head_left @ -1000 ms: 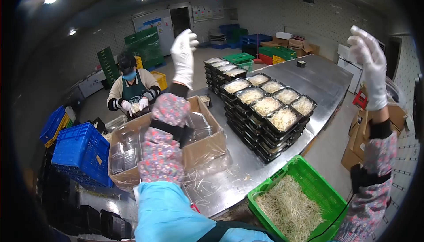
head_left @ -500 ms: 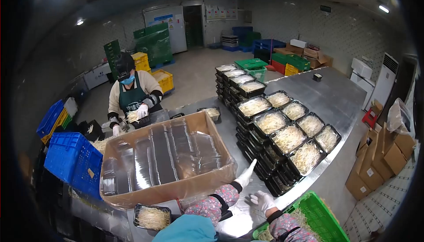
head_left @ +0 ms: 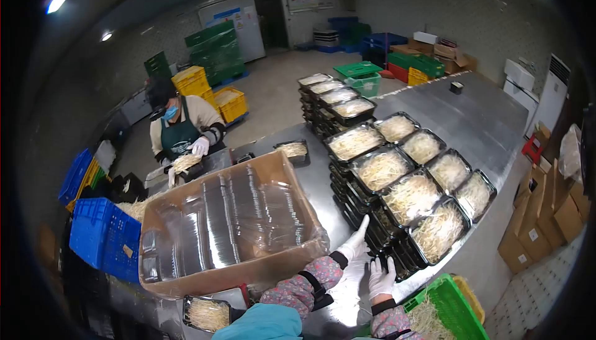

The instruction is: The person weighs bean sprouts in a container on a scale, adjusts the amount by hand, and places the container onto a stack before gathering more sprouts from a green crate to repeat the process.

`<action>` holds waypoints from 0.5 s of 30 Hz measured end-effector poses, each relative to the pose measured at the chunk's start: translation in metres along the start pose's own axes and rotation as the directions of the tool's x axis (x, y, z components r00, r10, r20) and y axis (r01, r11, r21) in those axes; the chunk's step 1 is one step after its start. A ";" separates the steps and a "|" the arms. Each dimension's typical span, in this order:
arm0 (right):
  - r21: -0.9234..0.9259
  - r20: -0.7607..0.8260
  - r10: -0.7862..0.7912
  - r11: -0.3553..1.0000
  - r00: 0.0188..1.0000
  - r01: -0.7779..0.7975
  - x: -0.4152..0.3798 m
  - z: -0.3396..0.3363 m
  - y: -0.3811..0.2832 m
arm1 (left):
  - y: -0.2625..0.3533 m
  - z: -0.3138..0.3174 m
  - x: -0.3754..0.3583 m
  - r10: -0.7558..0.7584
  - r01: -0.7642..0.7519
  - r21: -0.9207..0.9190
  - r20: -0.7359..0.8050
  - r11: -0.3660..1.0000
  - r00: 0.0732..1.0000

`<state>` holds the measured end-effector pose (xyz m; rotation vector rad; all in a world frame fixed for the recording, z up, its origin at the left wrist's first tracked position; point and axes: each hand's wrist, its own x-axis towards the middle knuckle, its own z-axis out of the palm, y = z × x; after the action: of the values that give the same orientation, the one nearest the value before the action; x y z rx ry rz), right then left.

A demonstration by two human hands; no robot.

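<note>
My left hand, in a white glove, has its fingers stretched out against the left side of the stacked black trays. Close by on the right, my right hand, also gloved, is raised with fingers spread at the near end of the same stacks. Nothing is held in either hand. The top trays are filled with pale sprouts under clear film. Left of my hands, a cardboard box holds rows of clear plastic lids. One filled tray lies in front of the box.
Across the table, a person in a green apron handles sprouts over a black tray. A blue crate is at the left. A green crate with sprouts is at the lower right, and cartons stand beyond it.
My right hand has moved up to the stacks, its fingers now spread upward. My left hand has shifted slightly right and up along the trays. The view has turned slightly.
</note>
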<state>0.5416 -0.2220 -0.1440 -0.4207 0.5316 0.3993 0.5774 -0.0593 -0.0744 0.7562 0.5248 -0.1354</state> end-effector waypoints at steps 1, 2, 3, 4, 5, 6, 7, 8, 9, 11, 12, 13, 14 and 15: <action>0.023 -0.001 -0.021 1.000 1.000 0.021 -0.002 0.002 -0.002 | -0.003 -0.004 0.010 -0.021 0.021 -0.013 0.006 1.000 1.000; 0.036 0.021 -0.032 0.999 0.999 0.032 -0.004 0.002 -0.001 | -0.009 -0.011 0.018 -0.024 0.029 -0.067 0.075 0.997 0.997; 0.057 0.037 -0.059 0.997 0.998 0.056 -0.004 0.003 -0.001 | -0.006 -0.005 0.015 -0.038 0.055 -0.114 0.150 0.992 0.988; 0.071 0.018 -0.055 0.996 0.998 0.054 -0.004 0.004 -0.002 | -0.003 0.000 0.010 -0.070 0.082 -0.073 0.154 0.994 0.986; 0.081 0.005 -0.047 0.996 0.999 0.046 -0.004 0.006 -0.003 | 0.008 0.014 -0.003 -0.093 0.099 -0.036 0.155 0.994 0.983; 0.097 -0.003 -0.034 0.995 0.999 0.034 0.008 0.000 -0.003 | 0.008 0.019 0.000 -0.098 0.105 -0.042 0.146 0.994 0.984; 0.109 -0.004 -0.013 0.994 1.000 0.014 0.018 -0.006 -0.003 | 0.008 0.023 0.004 -0.096 0.103 -0.051 0.131 0.993 0.987; 0.116 0.007 -0.047 0.992 0.999 0.046 0.012 0.004 -0.009 | 0.004 0.018 0.017 -0.084 0.087 -0.023 0.114 0.996 0.990; 0.130 -0.004 -0.068 0.989 0.998 0.068 0.014 0.007 -0.015 | -0.003 0.020 0.027 -0.103 0.106 -0.011 0.136 0.994 0.985; 0.049 0.027 -0.114 0.992 0.993 0.112 0.018 0.014 -0.028 | -0.007 0.019 0.045 -0.056 0.068 -0.078 0.149 0.995 0.987; 0.046 0.044 -0.128 0.991 0.991 0.126 0.021 0.017 -0.038 | -0.009 0.031 0.052 -0.007 0.013 -0.058 0.107 0.998 0.994; 0.052 0.041 -0.138 0.989 0.990 0.135 0.025 0.021 -0.048 | -0.010 0.040 0.056 -0.017 0.023 -0.051 0.112 0.998 0.994; 0.048 0.046 -0.133 0.990 0.990 0.131 0.029 0.024 -0.056 | -0.010 0.045 0.059 -0.001 0.005 -0.026 0.135 1.000 0.991; 0.043 0.052 -0.130 0.991 0.990 0.127 0.035 0.026 -0.066 | -0.011 0.052 0.066 0.014 -0.014 -0.004 0.159 1.000 0.987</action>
<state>0.6103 -0.2564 -0.1252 -0.4021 0.4558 0.2750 0.6520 -0.0983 -0.0832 0.7395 0.3678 -0.1801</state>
